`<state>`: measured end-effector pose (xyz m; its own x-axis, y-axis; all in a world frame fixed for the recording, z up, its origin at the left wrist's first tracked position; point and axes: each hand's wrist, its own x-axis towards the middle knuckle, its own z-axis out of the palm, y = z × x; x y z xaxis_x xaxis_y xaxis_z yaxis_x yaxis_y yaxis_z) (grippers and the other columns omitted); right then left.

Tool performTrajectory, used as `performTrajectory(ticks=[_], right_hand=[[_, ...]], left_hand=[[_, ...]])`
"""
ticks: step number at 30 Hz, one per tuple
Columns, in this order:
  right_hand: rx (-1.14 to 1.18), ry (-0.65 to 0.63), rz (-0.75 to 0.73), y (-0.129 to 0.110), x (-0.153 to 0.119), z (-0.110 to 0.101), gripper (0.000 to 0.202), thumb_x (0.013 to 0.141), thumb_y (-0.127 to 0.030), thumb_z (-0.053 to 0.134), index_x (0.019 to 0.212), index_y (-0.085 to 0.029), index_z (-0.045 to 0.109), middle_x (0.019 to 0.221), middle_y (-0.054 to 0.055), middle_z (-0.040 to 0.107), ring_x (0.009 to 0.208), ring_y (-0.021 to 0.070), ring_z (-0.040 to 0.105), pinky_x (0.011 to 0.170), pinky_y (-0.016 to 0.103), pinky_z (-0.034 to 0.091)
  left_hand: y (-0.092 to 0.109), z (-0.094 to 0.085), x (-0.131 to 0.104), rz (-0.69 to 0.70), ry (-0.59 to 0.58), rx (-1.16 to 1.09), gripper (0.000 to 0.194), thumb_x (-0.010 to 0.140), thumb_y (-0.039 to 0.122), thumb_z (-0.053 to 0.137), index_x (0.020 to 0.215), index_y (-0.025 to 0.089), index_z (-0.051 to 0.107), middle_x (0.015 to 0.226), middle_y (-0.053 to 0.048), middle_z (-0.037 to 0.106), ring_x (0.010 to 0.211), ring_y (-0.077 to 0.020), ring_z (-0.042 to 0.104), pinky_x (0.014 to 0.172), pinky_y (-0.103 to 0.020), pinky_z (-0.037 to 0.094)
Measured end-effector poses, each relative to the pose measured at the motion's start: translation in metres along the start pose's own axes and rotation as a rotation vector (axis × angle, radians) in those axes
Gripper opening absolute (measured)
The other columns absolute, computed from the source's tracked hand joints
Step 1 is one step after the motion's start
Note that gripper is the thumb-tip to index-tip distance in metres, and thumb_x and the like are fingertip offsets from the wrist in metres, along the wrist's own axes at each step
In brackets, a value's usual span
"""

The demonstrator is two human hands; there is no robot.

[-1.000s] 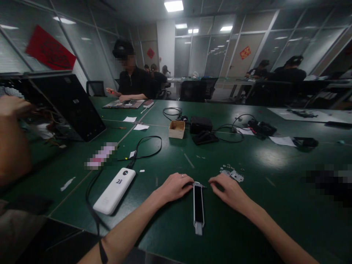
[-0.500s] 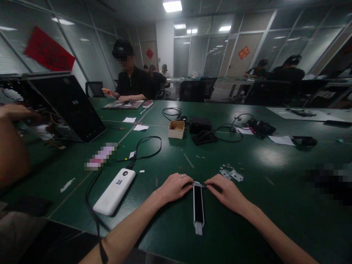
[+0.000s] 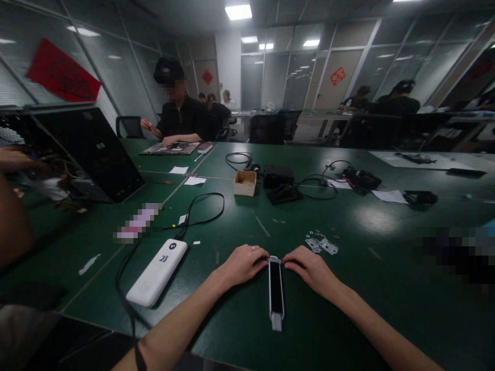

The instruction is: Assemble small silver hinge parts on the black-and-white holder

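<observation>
A long, narrow piece point(image 3: 276, 288) with a black middle and a silver-white frame lies on the green table in front of me. A pale grey tab sticks out of its near end. At its far end is a small silver crosspiece, partly covered by my fingertips. My left hand point(image 3: 244, 264) pinches the left side of that end with thumb and fingers, and a ring shows on one finger. From the right, my right hand point(image 3: 309, 265) pinches the opposite side. Just beyond the right hand lie flat metal plates point(image 3: 322, 245) and several small rings.
Left of my arm lies a white power bank point(image 3: 158, 273) marked 28, with a black cable. A small open box point(image 3: 245, 183) and a black case point(image 3: 278, 176) stand farther back. A computer tower point(image 3: 91, 154) is at the left, beside another person's arm point(image 3: 15, 206). A person sits across the table.
The view has shifted slightly. My right fingertips look a little closer together at the far end of the narrow piece; my left hand keeps its place there.
</observation>
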<state>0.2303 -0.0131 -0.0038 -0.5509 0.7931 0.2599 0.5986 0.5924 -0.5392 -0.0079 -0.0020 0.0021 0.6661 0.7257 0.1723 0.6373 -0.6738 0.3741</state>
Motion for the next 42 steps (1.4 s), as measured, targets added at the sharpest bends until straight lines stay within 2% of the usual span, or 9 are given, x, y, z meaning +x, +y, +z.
performTrajectory(ticks=[10,19,26,30,34,36,37,40,42], right_hand=[[0.093,-0.025,0.172,0.002,0.001,-0.001,0.015,0.085,-0.033,0.059,0.091,-0.022,0.066,0.086,0.002,0.065,0.075,0.0155,0.060,0.066,0.028,0.050],[0.147,0.035,0.160,-0.003,0.003,0.009,0.017,0.086,-0.034,0.056,0.096,-0.022,0.065,0.088,0.003,0.064,0.079,0.0172,0.060,0.069,0.030,0.051],[0.106,-0.030,0.105,-0.004,0.003,0.001,0.019,0.083,-0.024,0.059,0.102,-0.021,0.062,0.097,0.005,0.063,0.089,0.0184,0.059,0.077,0.032,0.051],[0.071,-0.030,0.080,-0.004,0.003,0.001,0.014,0.087,-0.027,0.054,0.095,-0.021,0.064,0.095,0.005,0.064,0.089,0.0192,0.058,0.078,0.034,0.050],[0.051,-0.027,0.075,-0.004,0.003,0.004,0.019,0.089,-0.032,0.050,0.095,-0.021,0.064,0.094,0.007,0.065,0.089,0.0200,0.059,0.078,0.035,0.050],[0.059,-0.032,0.077,-0.005,0.003,0.005,0.022,0.089,-0.035,0.049,0.096,-0.022,0.065,0.095,0.007,0.065,0.089,0.0201,0.060,0.078,0.035,0.051],[0.068,-0.033,0.074,-0.005,0.003,0.005,0.023,0.089,-0.036,0.049,0.096,-0.022,0.065,0.095,0.007,0.065,0.088,0.0201,0.060,0.078,0.034,0.051],[0.093,-0.031,0.063,-0.005,0.002,0.004,0.025,0.090,-0.039,0.047,0.095,-0.022,0.065,0.095,0.006,0.065,0.088,0.0198,0.060,0.078,0.034,0.052],[0.102,-0.030,0.060,-0.006,0.002,0.003,0.027,0.090,-0.040,0.046,0.095,-0.022,0.065,0.095,0.007,0.065,0.089,0.0199,0.061,0.079,0.034,0.052]], left_hand=[[-0.001,0.001,0.000,0.001,-0.009,-0.019,0.015,0.091,0.022,0.053,0.103,0.018,0.059,0.096,-0.004,0.066,0.085,-0.0174,0.062,0.075,-0.026,0.046],[-0.003,0.003,0.000,0.009,-0.008,-0.006,0.015,0.091,0.023,0.052,0.105,0.019,0.059,0.096,-0.003,0.066,0.084,-0.0171,0.062,0.075,-0.026,0.045],[-0.001,0.000,0.000,0.003,-0.007,-0.017,0.017,0.091,0.024,0.053,0.105,0.018,0.059,0.097,-0.003,0.066,0.086,-0.0177,0.062,0.076,-0.027,0.045],[0.002,-0.006,-0.002,-0.013,-0.016,-0.024,0.019,0.088,0.025,0.055,0.105,0.019,0.060,0.098,-0.004,0.065,0.087,-0.0180,0.061,0.077,-0.027,0.045],[-0.003,-0.014,-0.003,-0.038,0.028,-0.151,0.033,0.079,0.029,0.064,0.111,0.020,0.058,0.098,-0.003,0.065,0.081,-0.0170,0.059,0.074,-0.028,0.045],[-0.013,-0.021,-0.002,-0.126,0.225,-0.357,0.047,0.078,0.029,0.063,0.123,0.020,0.050,0.094,-0.003,0.064,0.070,-0.0134,0.056,0.066,-0.025,0.045],[-0.020,-0.026,-0.002,-0.200,0.400,-0.484,0.053,0.080,0.027,0.060,0.130,0.019,0.043,0.089,-0.002,0.064,0.065,-0.0117,0.054,0.062,-0.023,0.044],[-0.051,-0.049,-0.006,-0.489,1.164,-0.740,0.064,0.078,0.023,0.059,0.136,0.021,0.031,0.076,0.002,0.057,0.061,-0.0097,0.052,0.057,-0.020,0.040],[-0.074,-0.069,-0.015,-0.685,1.549,-0.911,0.068,0.070,0.016,0.060,0.132,0.023,0.033,0.073,0.005,0.054,0.050,-0.0064,0.046,0.048,-0.017,0.034]])
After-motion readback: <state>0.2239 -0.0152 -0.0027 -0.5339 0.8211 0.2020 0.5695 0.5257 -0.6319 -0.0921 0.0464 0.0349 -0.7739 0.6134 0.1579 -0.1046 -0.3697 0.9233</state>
